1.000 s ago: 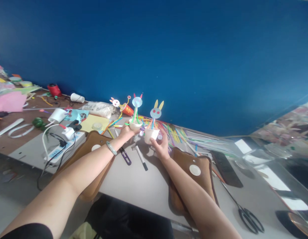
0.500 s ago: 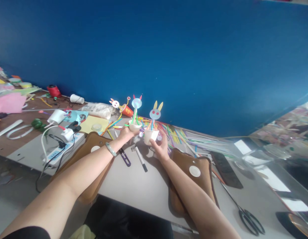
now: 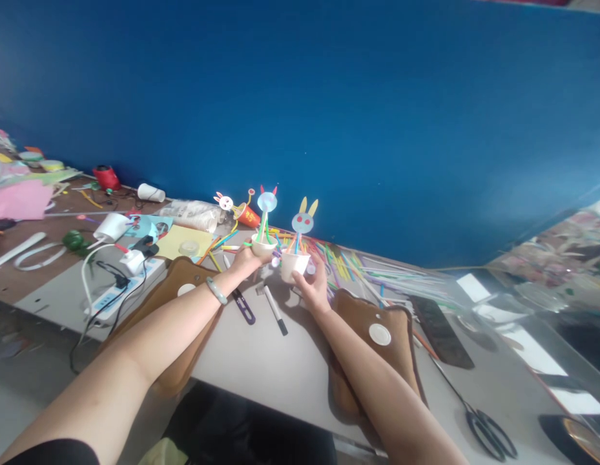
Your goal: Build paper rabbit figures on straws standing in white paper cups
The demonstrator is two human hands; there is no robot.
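My left hand (image 3: 246, 261) is closed round a white paper cup (image 3: 263, 247) with green straws and a round pale paper head (image 3: 267, 201) with red ears above it. In my right hand (image 3: 313, 284) is a second paper cup (image 3: 294, 266), held side by side with the first. A paper rabbit head (image 3: 302, 223) with yellow ears and pink eyes rises from it on coloured straws. Below the hands lie a marker pen (image 3: 275, 311) and a dark craft knife (image 3: 244, 306). Behind the left cup, an orange-red cup (image 3: 247, 216) with a white rabbit head lies tilted.
Brown cushions (image 3: 372, 361) lie under both forearms. Loose straws (image 3: 391, 274) spread along the wall. A power strip (image 3: 125, 290) with cables is at left; scissors (image 3: 491, 433) and a dark phone-like slab (image 3: 440, 330) are at right. Stacked paper cups (image 3: 197, 216) lie behind.
Almost nothing differs. Both hands keep their hold on the cups in the same place, and the view has shifted very slightly.
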